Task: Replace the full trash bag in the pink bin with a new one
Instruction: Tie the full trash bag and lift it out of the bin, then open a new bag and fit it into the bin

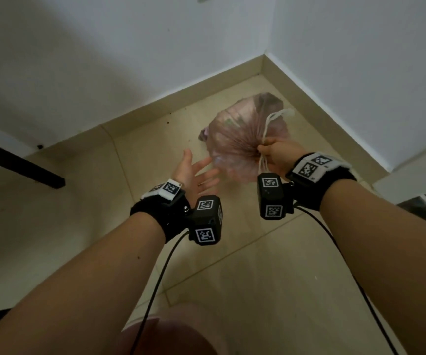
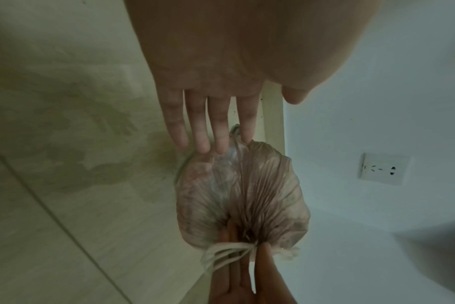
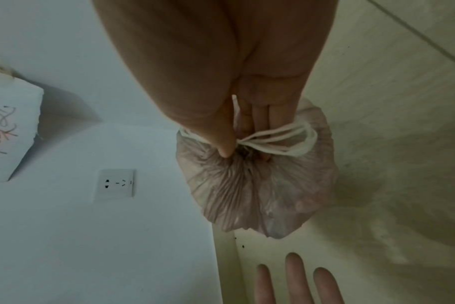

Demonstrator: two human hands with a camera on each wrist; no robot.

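Note:
A full pinkish translucent trash bag hangs above the floor near the room corner, its neck gathered and tied with a white drawstring. My right hand pinches the gathered neck and the string between thumb and fingers. My left hand is just left of the bag, palm up with straight spread fingers, its fingertips close to the bag's side. No pink bin or new bag is in view.
Beige tiled floor runs to a corner of white walls with a beige skirting. A wall socket sits low on the wall. A dark table bar is at left, a white box beyond.

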